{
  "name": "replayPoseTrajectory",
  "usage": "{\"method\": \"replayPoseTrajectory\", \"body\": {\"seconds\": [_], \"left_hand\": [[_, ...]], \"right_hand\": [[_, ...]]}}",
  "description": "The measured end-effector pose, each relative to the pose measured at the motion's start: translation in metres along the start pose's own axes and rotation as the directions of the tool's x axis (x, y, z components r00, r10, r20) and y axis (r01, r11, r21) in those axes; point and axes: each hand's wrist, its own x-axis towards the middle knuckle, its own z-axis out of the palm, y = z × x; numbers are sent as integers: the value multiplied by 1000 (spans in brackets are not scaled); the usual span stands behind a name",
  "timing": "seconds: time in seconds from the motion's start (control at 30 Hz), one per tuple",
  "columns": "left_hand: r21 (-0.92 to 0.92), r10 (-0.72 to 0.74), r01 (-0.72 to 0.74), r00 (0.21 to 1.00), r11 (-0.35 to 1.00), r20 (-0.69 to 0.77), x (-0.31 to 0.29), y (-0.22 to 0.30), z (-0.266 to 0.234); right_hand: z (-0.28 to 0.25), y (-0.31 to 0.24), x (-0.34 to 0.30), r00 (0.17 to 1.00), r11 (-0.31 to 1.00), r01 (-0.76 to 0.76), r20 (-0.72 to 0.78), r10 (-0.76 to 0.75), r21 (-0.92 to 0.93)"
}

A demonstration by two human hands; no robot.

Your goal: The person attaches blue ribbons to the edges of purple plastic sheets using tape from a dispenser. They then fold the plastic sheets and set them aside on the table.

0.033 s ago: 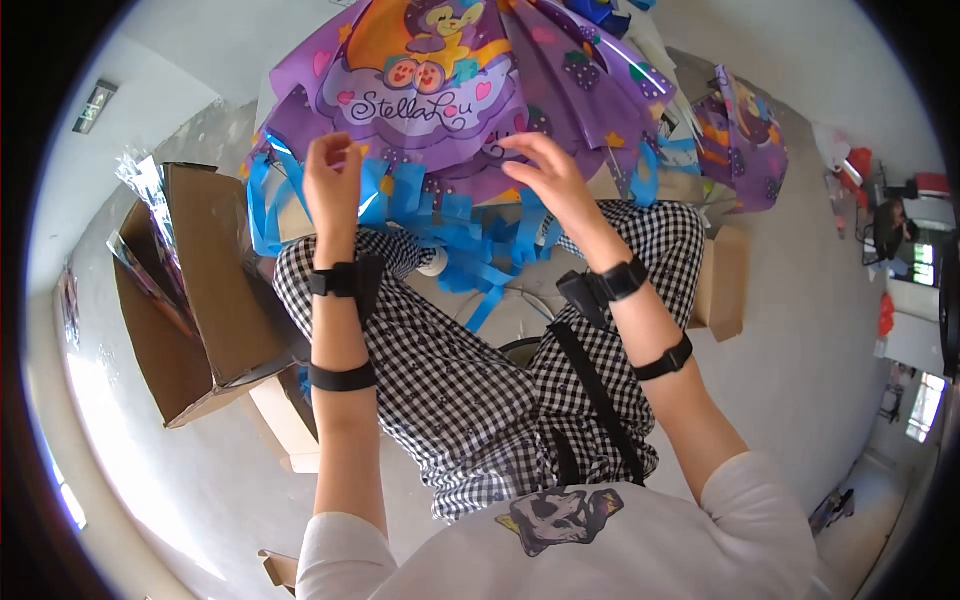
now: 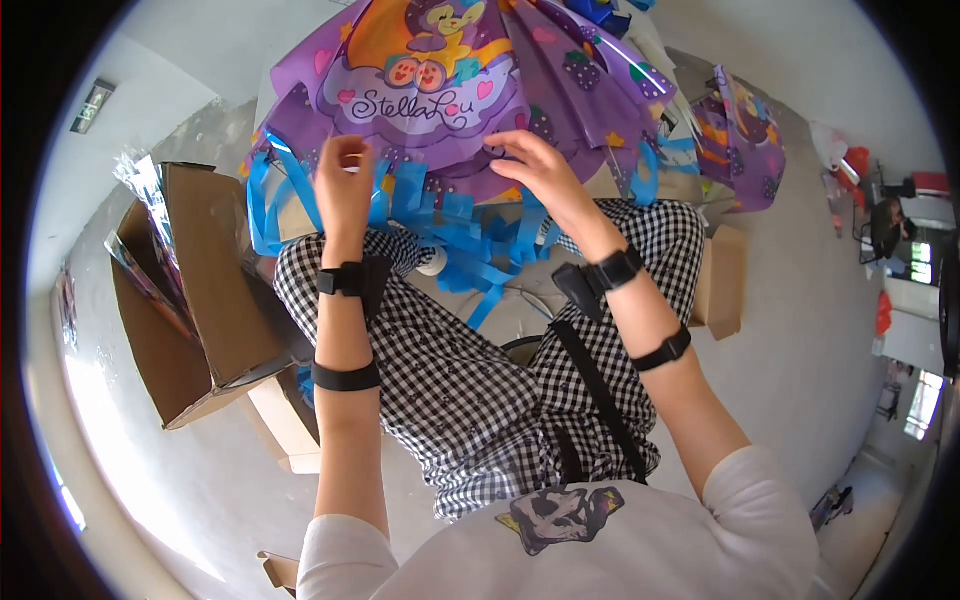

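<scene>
Nearest: the person's white T-shirt (image 2: pixel 660 545) with a dark animal print, then black-and-white checked trousers (image 2: pixel 460 370), knees apart. Black straps on both wrists and forearms.

Beyond the knees, both hands raised, well apart. Left hand (image 2: pixel 345 190): fingers curled over toward the thumb; cannot tell whether anything thin is pinched there. Right hand (image 2: pixel 540 175): fingers half extended, loosely bent, thumb apart, nothing seen in the grasp.

Purple printed sheet (image 2: pixel 455 100) lies just past and below the fingers, its glossy folds spreading away from them. Both sets of fingertips overlap its lower part from above; cannot tell if they touch it.

Blue strips (image 2: pixel 480 250) tangled between the knees, below the hands. To the left, a tall cardboard box (image 2: pixel 235 275) holding shiny wrapped pieces; to the right, a smaller carton (image 2: pixel 720 285).

Farther right, a second purple piece (image 2: pixel 745 145). Far right, red items (image 2: pixel 858 170) near the wall.
</scene>
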Motion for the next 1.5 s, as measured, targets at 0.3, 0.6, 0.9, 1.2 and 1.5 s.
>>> {"method": "replayPoseTrajectory", "body": {"seconds": [0.3,0.6,0.9,1.2,1.5], "left_hand": [[287,451,-605,769,742,454,-57,51,63],[252,456,-662,697,705,554,-41,26,70],[-103,413,-401,900,910,141,-12,37,59],[-154,287,-296,955,943,-78,-8,43,58],[-140,357,-366,930,920,-84,-13,54,65]], "right_hand": [[-23,-52,55,975,920,213,133,-178,-330],[-68,5,-35,955,899,-222,-271,122,-378],[-56,71,-70,742,920,-375,-557,373,116],[-28,72,-56,704,856,-263,-518,486,446],[-50,79,-51,522,977,-75,-827,210,201]]}}
